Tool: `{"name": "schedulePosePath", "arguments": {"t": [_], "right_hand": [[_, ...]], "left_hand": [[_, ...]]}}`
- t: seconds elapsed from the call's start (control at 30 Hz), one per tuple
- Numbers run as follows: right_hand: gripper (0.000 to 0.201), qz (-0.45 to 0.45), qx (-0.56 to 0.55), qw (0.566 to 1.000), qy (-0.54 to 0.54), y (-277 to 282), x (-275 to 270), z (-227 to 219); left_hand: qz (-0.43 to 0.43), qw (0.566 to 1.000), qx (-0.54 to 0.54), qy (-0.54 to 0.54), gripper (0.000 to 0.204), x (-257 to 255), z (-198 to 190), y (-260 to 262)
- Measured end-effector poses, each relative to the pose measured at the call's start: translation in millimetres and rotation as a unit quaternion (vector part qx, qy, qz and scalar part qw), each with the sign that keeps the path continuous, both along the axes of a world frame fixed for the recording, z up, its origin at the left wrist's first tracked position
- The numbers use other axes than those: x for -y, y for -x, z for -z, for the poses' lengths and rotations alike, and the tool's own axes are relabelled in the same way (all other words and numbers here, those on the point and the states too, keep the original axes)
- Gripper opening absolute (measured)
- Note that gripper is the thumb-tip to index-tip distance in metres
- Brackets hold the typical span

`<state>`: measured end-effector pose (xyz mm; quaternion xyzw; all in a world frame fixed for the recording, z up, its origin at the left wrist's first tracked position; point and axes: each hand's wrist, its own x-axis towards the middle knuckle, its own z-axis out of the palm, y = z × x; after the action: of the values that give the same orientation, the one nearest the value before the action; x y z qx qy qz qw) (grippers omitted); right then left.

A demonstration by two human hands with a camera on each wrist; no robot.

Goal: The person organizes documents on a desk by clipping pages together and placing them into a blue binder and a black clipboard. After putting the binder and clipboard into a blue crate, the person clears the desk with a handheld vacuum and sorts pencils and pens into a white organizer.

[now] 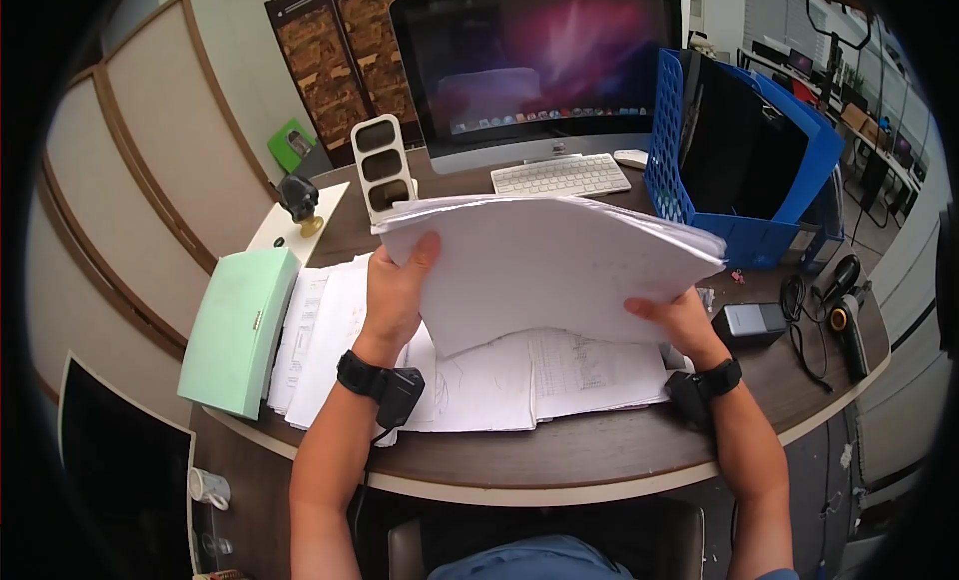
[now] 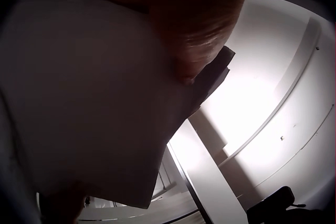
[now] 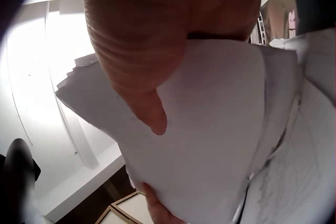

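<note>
A thick stack of white paper is held up above the desk, its blank face toward the person. The left hand grips its left edge, thumb on the near face; the right hand pinches its right side the same way. Fingers behind the stack are hidden in the head view. In the left wrist view the left hand lies over the shaded sheet. The right wrist view shows the right hand with its thumb flat on the paper. Beneath lie more papers, some printed or marked.
A green file box stands left of the papers. Behind are a white holder, a monitor and a keyboard. To the right are a blue file rack, a black box, cables and a scanner-like device.
</note>
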<state>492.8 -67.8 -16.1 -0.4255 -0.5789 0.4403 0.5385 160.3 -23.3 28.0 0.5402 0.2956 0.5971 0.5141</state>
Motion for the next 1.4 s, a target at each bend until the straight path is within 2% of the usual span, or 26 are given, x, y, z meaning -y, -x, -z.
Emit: {"name": "schedulePosePath", "arguments": {"t": [0.03, 0.1, 0.17, 0.2, 0.23, 0.27, 0.33, 0.37, 0.4, 0.47, 0.53, 0.6, 0.67, 0.7, 0.73, 0.8, 0.83, 0.87, 0.93, 0.97, 1.0, 1.07, 1.13, 1.2, 1.23, 1.4], "right_hand": [[0.046, -0.018, -0.015, 1.0, 0.014, 0.8, -0.2, 3.3], [0.043, -0.028, -0.013, 0.999, 0.013, 0.4, -2.6, 5.5], [0.04, -0.037, -0.012, 0.999, 0.011, -10.2, -11.5, 20.8], [0.043, 0.006, 0.126, 0.985, -0.115, -16.0, -17.3, 26.0], [0.045, 0.049, 0.261, 0.935, -0.235, -20.4, -19.8, 30.7], [0.04, -0.081, 0.006, 0.996, -0.038, -35.4, -14.6, 29.1], [0.04, 0.002, 0.205, 0.957, -0.206, -46.3, -23.1, 55.8], [0.044, -0.003, 0.196, 0.953, -0.23, -49.4, -25.3, 51.8], [0.044, -0.029, 0.055, 0.988, -0.143, -25.9, -13.0, 14.1], [0.035, -0.005, 0.01, 0.996, -0.086, -9.8, 4.6, -8.5], [0.036, 0.012, 0.01, 0.997, -0.074, -8.0, 2.5, 1.7], [0.037, 0.027, 0.012, 0.997, -0.069, -8.9, -2.1, 8.3], [0.037, 0.066, 0.091, 0.983, -0.146, -19.2, -0.3, 15.4], [0.036, 0.06, 0.046, 0.988, -0.134, -17.9, -2.8, 13.8], [0.034, 0.03, -0.029, 0.997, -0.059, -11.8, 3.9, -1.1], [0.032, 0.031, 0.069, 0.996, -0.043, -18.7, -1.2, -0.4], [0.034, 0.012, 0.099, 0.987, -0.128, -16.6, 0.1, -3.7], [0.033, 0.01, 0.019, 0.992, -0.124, -13.5, -2.9, 6.2], [0.029, 0.053, 0.081, 0.994, -0.05, -9.4, 0.9, 1.3], [0.027, 0.052, 0.159, 0.974, -0.152, -13.4, 0.3, 3.5], [0.027, 0.048, 0.159, 0.974, -0.152, -14.0, -0.3, 4.0], [0.032, 0.051, 0.037, 0.996, -0.059, -14.8, -0.6, 3.8], [0.034, 0.053, 0.035, 0.997, -0.053, -11.4, -1.5, 1.3], [0.028, 0.035, -0.165, 0.985, -0.043, 0.6, -2.2, -3.4], [0.033, -0.001, -0.155, 0.988, 0.009, -5.8, -5.8, 2.5], [0.037, -0.046, -0.158, 0.986, 0.037, -1.4, -1.7, -2.7]], "left_hand": [[-0.001, 1.0, 0.001, 0.001, 0.035, 1.6, -2.7, -2.8], [-0.043, 0.997, 0.005, -0.062, 0.03, 3.5, -6.9, -10.8], [-0.042, 0.998, -0.006, -0.057, 0.031, -0.8, -2.6, -3.4], [-0.039, 0.998, -0.017, -0.051, 0.031, -2.7, -4.2, -0.7], [-0.036, 0.998, -0.018, -0.05, 0.031, -4.1, -7.2, 2.8], [-0.032, 0.998, -0.045, -0.038, 0.033, -3.1, -10.6, 7.5], [-0.033, 0.997, -0.072, -0.02, 0.035, 1.2, -6.4, 13.0], [-0.02, 0.995, -0.08, -0.052, 0.036, -5.3, -3.2, 14.0], [-0.005, 0.992, -0.088, -0.085, 0.036, -14.0, -1.4, 13.5], [-0.048, 0.985, -0.131, -0.096, 0.035, -12.0, 4.4, 10.0], [-0.013, 0.994, -0.089, -0.057, 0.037, -2.7, 1.8, -0.1], [-0.034, 0.993, -0.093, -0.065, 0.036, -1.1, 0.0, -1.3], [-0.039, 0.991, -0.096, -0.086, 0.035, 5.0, -7.6, -1.9], [-0.049, 0.99, -0.109, -0.081, 0.037, 8.7, -14.2, -2.7], [-0.048, 0.99, -0.11, -0.079, 0.037, 5.0, -11.9, -1.4], [-0.007, 0.99, -0.106, -0.097, 0.038, -12.4, -3.3, 2.6], [-0.034, 0.989, -0.135, -0.052, 0.038, -13.2, 3.1, 3.3], [-0.03, 0.989, -0.135, -0.054, 0.038, -15.0, 7.5, 2.9], [-0.017, 0.991, -0.114, -0.061, 0.039, -6.9, 6.4, -3.7], [-0.017, 0.994, -0.098, -0.053, 0.039, -2.4, 2.2, -5.1], [-0.02, 0.994, -0.098, -0.053, 0.039, -0.8, -1.8, -3.8], [-0.008, 0.992, -0.105, -0.062, 0.039, -1.0, -7.7, -2.8], [0.03, 0.992, -0.12, -0.027, 0.04, -9.2, -2.0, 6.6], [0.032, 0.982, -0.185, 0.012, 0.041, -9.3, 2.6, 6.4], [0.022, 0.98, -0.198, -0.003, 0.042, -5.8, 6.4, 0.8], [0.051, 0.984, -0.171, 0.016, 0.036, 0.2, 5.8, -0.9]]}}
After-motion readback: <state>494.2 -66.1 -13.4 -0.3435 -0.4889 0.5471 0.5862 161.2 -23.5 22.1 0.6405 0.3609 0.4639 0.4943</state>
